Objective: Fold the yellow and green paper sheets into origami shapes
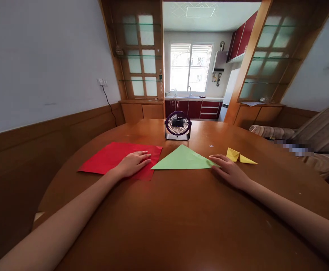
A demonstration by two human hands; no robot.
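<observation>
A light green paper [183, 158] folded into a triangle lies flat on the round wooden table [164, 222], between my hands. My left hand [133, 163] rests palm down on a red paper sheet [112, 157], its fingertips close to the triangle's left corner. My right hand [229, 169] lies flat on the table with its fingers touching the triangle's right corner. A small folded yellow paper [239, 156] sits just beyond my right hand. Neither hand holds anything.
A small purple desk fan [177, 126] stands at the far middle of the table, behind the green paper. A sofa [314, 143] is at the right, a wall with wooden panelling at the left, and a kitchen doorway lies beyond.
</observation>
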